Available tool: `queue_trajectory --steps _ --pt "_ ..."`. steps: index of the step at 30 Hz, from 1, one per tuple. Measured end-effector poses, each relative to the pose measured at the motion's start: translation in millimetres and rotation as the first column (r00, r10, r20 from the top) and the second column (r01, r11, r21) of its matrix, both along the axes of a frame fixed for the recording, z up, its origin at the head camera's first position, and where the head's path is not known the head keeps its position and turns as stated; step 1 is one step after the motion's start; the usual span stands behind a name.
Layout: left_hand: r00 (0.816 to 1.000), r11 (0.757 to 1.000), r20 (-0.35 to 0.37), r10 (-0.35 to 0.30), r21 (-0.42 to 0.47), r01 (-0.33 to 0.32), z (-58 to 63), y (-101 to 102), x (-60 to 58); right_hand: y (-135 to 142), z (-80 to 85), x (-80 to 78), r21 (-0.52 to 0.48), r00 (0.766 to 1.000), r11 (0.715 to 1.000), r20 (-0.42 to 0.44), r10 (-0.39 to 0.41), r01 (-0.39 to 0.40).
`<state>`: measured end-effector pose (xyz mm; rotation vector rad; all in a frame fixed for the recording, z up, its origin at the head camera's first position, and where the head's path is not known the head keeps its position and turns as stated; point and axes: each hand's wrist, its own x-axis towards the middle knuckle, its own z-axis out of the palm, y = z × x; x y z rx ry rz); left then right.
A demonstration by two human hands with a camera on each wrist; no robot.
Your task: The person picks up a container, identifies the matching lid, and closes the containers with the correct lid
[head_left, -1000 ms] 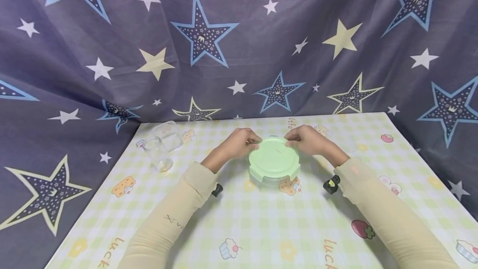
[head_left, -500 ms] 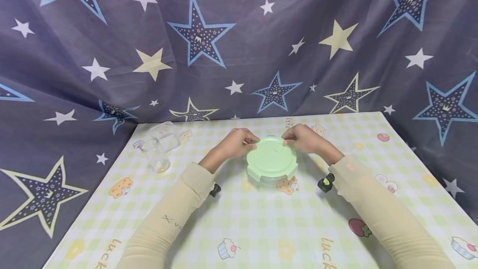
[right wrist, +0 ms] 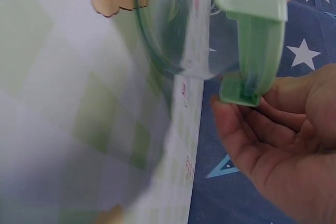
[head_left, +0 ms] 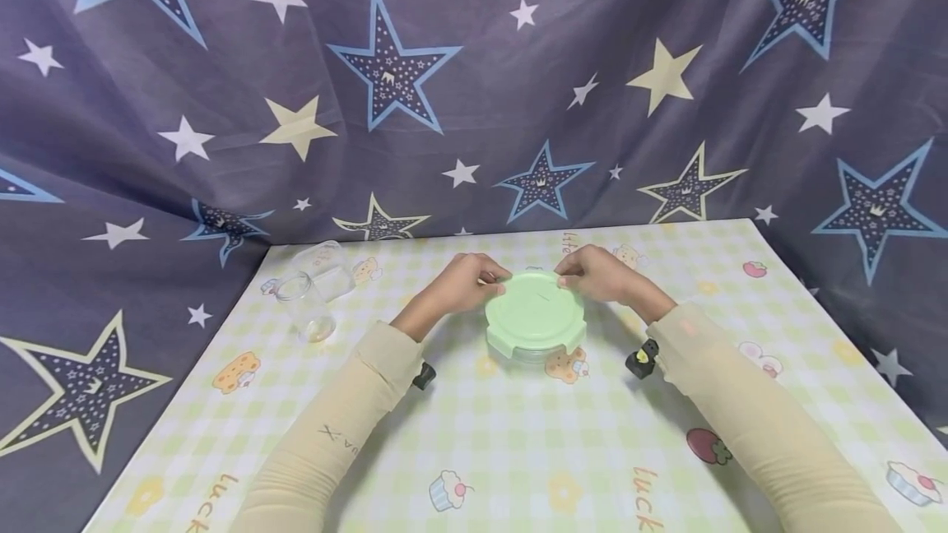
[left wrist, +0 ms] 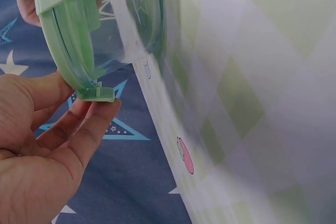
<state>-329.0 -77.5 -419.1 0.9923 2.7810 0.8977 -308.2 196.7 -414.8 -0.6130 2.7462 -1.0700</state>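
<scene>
A round clear glass food container [head_left: 535, 355] stands on the table with a pale green lid [head_left: 535, 315] on it. My left hand [head_left: 468, 281] pinches the lid's far left edge. In the left wrist view the thumb lies on the lid's rim and the fingertips touch a side clip [left wrist: 98, 95] that sticks outward. At the far right edge my right hand [head_left: 597, 273] pinches the lid the same way, fingertips against another outward clip [right wrist: 239, 93] in the right wrist view. Another clip [left wrist: 92, 11] hangs down beside the glass. The inside is hidden under the lid.
A clear jar [head_left: 305, 311] stands at the table's back left, with a clear rectangular container [head_left: 333, 280] just behind it. A star-print curtain [head_left: 459, 89] hangs behind the checked tablecloth [head_left: 511, 434]. Dark wrist devices [head_left: 642, 359] sit under both sleeves.
The head view has shifted slightly, so everything sits a little further left in it. Both hands keep their places on the lid's far edge.
</scene>
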Motion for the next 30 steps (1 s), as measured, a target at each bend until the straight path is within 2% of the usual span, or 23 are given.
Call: queue_trajectory --steps 11,15,24,30 --pt "0.997 0.999 0.050 0.054 -0.008 -0.054 -1.8 -3 -0.1 -1 -4.3 -0.8 -0.033 1.000 0.999 0.015 -0.001 0.002" --pt "0.997 0.999 0.064 0.051 0.013 -0.052 -1.3 -4 -2.3 1 -3.2 -0.2 -0.012 1.000 1.000 -0.010 -0.001 0.000" --pt "0.983 0.996 0.183 0.012 0.080 -0.027 -3.8 -7 -6.1 4 -6.6 3.3 -0.045 1.000 0.999 -0.007 0.013 -0.014" --pt "0.960 0.986 0.281 0.008 0.159 -0.055 -6.9 -12 -8.9 2 -4.5 1.5 -0.043 0.999 0.999 -0.037 0.028 -0.030"
